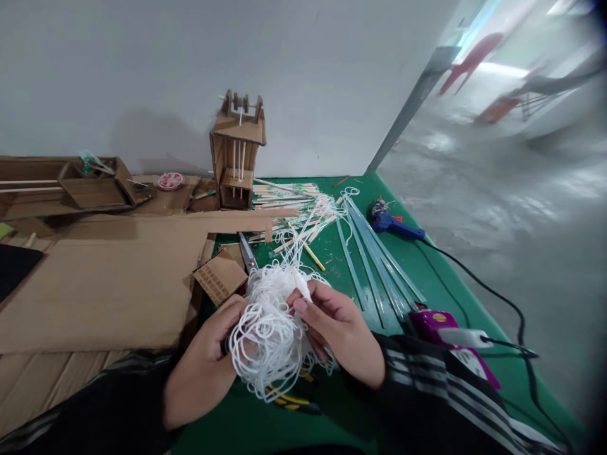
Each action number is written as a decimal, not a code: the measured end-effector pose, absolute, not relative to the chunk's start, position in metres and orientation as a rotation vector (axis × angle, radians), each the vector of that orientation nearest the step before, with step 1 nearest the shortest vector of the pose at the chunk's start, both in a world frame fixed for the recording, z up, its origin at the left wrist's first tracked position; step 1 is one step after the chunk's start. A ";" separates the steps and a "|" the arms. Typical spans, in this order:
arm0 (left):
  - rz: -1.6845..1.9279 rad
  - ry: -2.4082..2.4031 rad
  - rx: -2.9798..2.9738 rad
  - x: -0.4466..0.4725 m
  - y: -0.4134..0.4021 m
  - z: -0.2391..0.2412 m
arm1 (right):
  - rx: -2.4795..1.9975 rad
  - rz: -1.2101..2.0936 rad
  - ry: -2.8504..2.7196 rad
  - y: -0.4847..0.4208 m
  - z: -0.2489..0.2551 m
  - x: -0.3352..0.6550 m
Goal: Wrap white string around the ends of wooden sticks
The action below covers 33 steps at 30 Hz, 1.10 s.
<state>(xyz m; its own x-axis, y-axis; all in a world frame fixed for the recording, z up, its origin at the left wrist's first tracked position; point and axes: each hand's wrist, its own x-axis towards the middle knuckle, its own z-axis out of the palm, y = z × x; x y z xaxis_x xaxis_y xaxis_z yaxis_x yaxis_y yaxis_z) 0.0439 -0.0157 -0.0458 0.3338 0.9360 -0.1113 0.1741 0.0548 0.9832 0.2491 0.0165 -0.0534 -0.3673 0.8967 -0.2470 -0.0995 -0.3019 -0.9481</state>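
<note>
A big tangled bundle of white string (270, 335) hangs between my two hands over the green table. My left hand (220, 341) is wrapped round its left side, the fingertips hidden in the loops. On the right side, my right hand (339, 322) pinches a bunched white part of the string between thumb and fingers. Strands run from the bundle up to a loose heap of string (325, 208) further back. Below the bundle lies a tool with yellow and black handles (296, 401), partly covered. Scissors (247, 251) lie just behind it.
Wooden sticks (284, 196) and clear glue sticks (374, 259) lie behind. A blue glue gun (396, 225) and a purple power strip (439, 325) with cords are at right. Cardboard sheets (109, 284) cover the left; a cardboard tower (237, 151) stands by the wall.
</note>
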 end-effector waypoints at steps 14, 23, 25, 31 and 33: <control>0.710 1.098 1.469 0.042 -0.014 -0.043 | -1.099 1.748 -1.221 0.015 -0.053 0.248; 0.680 1.316 1.785 0.042 -0.018 -0.044 | -1.090 1.738 -1.239 0.014 -0.054 0.248; 0.690 1.341 1.743 0.043 -0.018 -0.046 | -1.085 1.750 -1.227 0.014 -0.054 0.248; 0.678 1.438 1.632 0.048 -0.012 -0.041 | -1.057 1.794 -1.237 0.012 -0.054 0.248; 0.655 1.425 1.652 0.050 -0.011 -0.038 | -1.038 1.806 -1.245 0.012 -0.054 0.248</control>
